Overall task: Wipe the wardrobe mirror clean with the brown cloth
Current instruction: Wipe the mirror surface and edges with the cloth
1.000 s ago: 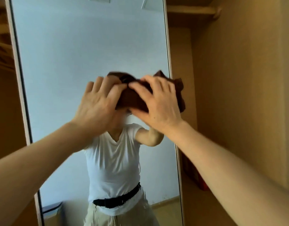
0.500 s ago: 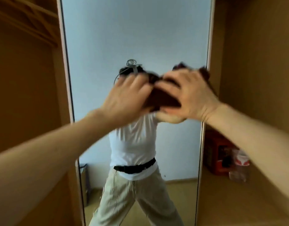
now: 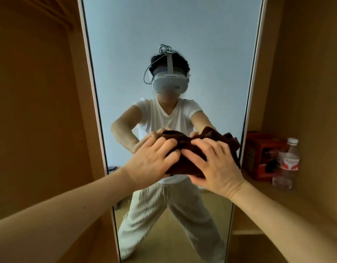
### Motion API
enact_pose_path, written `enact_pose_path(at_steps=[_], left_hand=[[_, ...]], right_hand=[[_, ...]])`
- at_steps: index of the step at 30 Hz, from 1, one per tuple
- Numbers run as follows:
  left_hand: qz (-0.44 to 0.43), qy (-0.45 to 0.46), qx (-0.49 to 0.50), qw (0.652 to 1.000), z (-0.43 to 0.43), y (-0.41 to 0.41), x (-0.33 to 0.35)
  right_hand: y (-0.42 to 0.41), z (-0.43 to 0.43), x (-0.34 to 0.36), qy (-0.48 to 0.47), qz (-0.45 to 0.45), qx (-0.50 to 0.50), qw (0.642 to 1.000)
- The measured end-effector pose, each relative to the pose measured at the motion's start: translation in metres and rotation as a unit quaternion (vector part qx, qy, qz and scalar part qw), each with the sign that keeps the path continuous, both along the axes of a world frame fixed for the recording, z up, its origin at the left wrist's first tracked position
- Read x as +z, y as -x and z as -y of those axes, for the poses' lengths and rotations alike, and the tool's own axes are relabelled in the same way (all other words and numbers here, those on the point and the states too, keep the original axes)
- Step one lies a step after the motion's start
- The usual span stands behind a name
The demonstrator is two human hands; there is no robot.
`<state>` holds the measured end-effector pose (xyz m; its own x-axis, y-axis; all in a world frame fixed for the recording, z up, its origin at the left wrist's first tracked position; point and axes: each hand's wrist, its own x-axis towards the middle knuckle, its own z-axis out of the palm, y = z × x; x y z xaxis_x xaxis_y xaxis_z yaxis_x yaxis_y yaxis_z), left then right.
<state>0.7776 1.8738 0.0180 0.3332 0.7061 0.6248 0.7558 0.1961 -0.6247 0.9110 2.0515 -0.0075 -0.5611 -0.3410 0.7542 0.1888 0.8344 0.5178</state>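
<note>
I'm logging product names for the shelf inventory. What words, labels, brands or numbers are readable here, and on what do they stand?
None can be read.
Clear plastic bottle with white cap: red-and-white label, print too blurred to read.
Red cardboard box: dark markings, too small and dim to read.
Brown cloth and wardrobe mirror: no text.

Single head camera faces the mirror (image 3: 173,35) closely, angled down.

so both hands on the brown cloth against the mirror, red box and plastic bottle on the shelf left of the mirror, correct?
Not quite. In the head view the red box and plastic bottle stand on the shelf to the right of the mirror, not the left. The rest holds: left hand and right hand both press the brown cloth against the mirror.
</note>
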Motion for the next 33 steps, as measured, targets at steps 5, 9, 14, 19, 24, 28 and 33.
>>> enact_pose_path(at_steps=[5,9,14,19,24,28,33], left_hand=[[-0.055,-0.007,0.023,0.998,0.001,-0.005,0.071],[-0.024,-0.096,0.054,0.994,0.005,-0.004,0.138],[0.041,-0.105,-0.005,0.994,0.003,0.005,0.103],[0.072,-0.039,0.002,0.997,0.012,0.006,-0.011],[0.021,0.013,0.03,0.999,0.014,-0.001,0.003],[-0.012,-0.077,0.062,0.995,0.015,0.0,0.093],[0.029,-0.135,0.063,0.988,0.012,0.001,0.132]], right_hand=[[-0.005,-0.011,0.084,-0.038,0.051,0.035,0.997],[0.003,-0.011,0.158,-0.058,-0.033,0.005,0.998],[0.02,-0.004,0.103,0.002,-0.137,0.03,0.99],[0.013,-0.005,0.003,-0.051,0.01,0.022,0.998],[0.005,-0.005,0.026,-0.077,0.085,0.059,0.992],[0.009,-0.003,0.123,-0.086,0.007,0.05,0.995],[0.017,0.006,0.154,-0.046,-0.099,0.017,0.994]])
